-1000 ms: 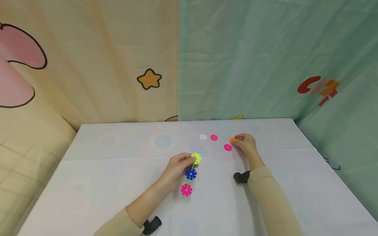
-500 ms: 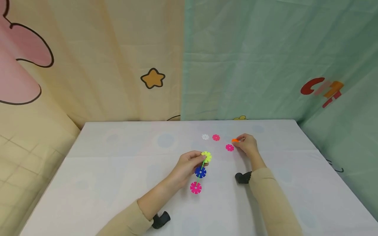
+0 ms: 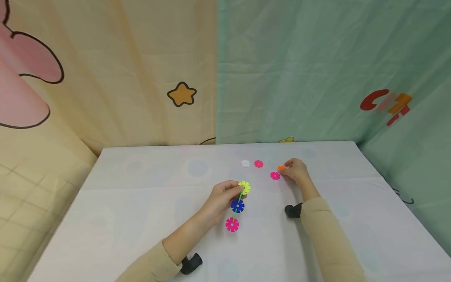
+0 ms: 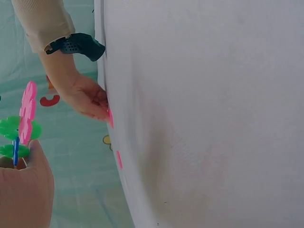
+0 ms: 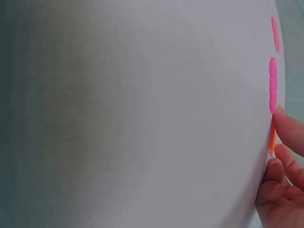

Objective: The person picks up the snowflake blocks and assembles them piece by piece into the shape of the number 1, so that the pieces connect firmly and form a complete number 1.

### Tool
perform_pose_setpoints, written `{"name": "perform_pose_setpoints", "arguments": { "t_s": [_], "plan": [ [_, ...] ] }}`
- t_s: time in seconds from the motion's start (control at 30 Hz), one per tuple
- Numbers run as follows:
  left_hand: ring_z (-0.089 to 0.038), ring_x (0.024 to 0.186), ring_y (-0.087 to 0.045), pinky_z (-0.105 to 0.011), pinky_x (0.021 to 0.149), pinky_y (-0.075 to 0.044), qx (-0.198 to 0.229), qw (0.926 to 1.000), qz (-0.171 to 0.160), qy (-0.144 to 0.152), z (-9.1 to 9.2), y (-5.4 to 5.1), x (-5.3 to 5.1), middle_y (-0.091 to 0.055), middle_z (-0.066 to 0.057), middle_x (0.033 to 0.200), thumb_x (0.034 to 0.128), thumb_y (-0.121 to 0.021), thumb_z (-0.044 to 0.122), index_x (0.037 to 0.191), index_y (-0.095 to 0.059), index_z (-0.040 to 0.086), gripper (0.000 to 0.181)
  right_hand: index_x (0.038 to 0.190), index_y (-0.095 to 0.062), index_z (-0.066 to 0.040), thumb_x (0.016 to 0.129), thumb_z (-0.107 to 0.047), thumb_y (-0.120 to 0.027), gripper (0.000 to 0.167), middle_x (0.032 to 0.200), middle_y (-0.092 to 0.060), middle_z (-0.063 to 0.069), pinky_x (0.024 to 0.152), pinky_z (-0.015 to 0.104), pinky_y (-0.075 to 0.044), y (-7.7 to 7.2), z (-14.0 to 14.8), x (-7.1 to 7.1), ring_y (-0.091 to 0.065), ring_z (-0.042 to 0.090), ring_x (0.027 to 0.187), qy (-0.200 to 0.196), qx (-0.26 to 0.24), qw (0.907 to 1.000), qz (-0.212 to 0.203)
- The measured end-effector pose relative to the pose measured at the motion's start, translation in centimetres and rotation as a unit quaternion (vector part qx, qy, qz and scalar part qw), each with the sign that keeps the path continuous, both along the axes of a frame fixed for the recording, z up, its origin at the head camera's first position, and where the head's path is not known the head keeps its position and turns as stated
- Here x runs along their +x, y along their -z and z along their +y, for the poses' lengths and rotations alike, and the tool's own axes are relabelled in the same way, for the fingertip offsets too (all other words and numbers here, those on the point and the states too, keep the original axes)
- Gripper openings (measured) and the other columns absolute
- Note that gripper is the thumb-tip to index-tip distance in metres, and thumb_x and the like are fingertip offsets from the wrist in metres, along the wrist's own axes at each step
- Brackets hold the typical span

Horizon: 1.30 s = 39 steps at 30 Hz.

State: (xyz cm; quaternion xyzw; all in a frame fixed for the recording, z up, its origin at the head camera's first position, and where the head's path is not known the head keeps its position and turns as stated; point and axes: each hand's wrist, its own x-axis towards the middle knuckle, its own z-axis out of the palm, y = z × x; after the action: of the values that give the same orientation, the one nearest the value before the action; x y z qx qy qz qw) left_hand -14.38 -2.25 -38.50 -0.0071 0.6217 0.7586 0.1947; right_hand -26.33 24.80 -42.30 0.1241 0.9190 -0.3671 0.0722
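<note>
The left hand [image 3: 222, 196] pinches a joined disc chain [image 3: 237, 206] above the tabletop [image 3: 141, 219]; farther right, the right hand [image 3: 296, 170] pinches an orange disc [image 3: 281, 168], unattached like the white disc [image 3: 245, 163], far pink disc [image 3: 258, 163] and nearer pink disc [image 3: 275, 176].

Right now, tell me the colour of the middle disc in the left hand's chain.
Blue; the middle disc shows best in the head view.

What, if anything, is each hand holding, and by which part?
The left hand holds a chain of linked discs by the yellow disc at its far end. The right hand pinches the orange disc at its edge.
</note>
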Motion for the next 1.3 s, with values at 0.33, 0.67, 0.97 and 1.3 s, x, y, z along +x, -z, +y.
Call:
{"name": "perform_pose_setpoints", "arguments": {
  "t_s": [0.33, 0.67, 0.97, 1.3],
  "plan": [
    [-0.013, 0.087, -0.062, -0.024, 0.084, -0.049, 0.000, 1.0000, -0.004, -0.009, -0.4, -0.2, 0.1, -0.064, -0.007, 0.098, 0.0939, -0.056, 0.017, 0.114, -0.058, -0.004, 0.029, 0.103, -0.053, 0.008, 0.084, -0.020, -0.068, 0.038, 0.099, -0.053, 0.020, 0.083, 0.042, -0.045, -0.7, 0.3, -0.1, -0.049, 0.032, 0.092, -0.050, 0.045, 0.9975, -0.021],
    [-0.015, 0.088, -0.062, -0.024, 0.085, -0.049, -0.001, 1.0000, 0.000, -0.010, -0.8, 0.1, -0.1, -0.063, -0.009, 0.100, 0.0939, -0.056, 0.016, 0.114, -0.057, -0.005, 0.029, 0.103, -0.056, 0.004, 0.084, -0.015, -0.069, 0.030, 0.082, -0.056, 0.008, 0.063, 0.023, -0.046, -0.4, 1.5, 0.2, -0.052, 0.019, 0.073, -0.004, -0.055, 0.9984, -0.004],
    [-0.014, 0.086, -0.062, -0.023, 0.082, -0.050, 0.003, 0.9999, -0.006, -0.010, -0.9, 0.2, 0.0, -0.063, -0.008, 0.098, 0.0936, -0.057, 0.016, 0.113, -0.057, -0.005, 0.029, 0.112, -0.053, 0.005, 0.088, -0.016, -0.065, 0.034, 0.080, -0.061, 0.003, 0.065, 0.018, -0.050, -1.5, 0.1, 0.8, -0.059, 0.011, 0.067, -0.026, -0.139, 0.9900, -0.005],
    [-0.014, 0.089, -0.063, -0.027, 0.087, -0.048, 0.002, 0.9999, -0.006, -0.013, -0.9, 0.3, -0.1, -0.063, -0.010, 0.104, 0.0941, -0.056, 0.017, 0.116, -0.055, -0.005, 0.032, 0.115, -0.050, 0.008, 0.090, -0.015, -0.063, 0.037, 0.079, -0.065, 0.004, 0.069, 0.021, -0.052, -3.3, -3.4, 3.3, -0.060, 0.014, 0.068, -0.095, -0.267, 0.9588, -0.011]
  ]
}}
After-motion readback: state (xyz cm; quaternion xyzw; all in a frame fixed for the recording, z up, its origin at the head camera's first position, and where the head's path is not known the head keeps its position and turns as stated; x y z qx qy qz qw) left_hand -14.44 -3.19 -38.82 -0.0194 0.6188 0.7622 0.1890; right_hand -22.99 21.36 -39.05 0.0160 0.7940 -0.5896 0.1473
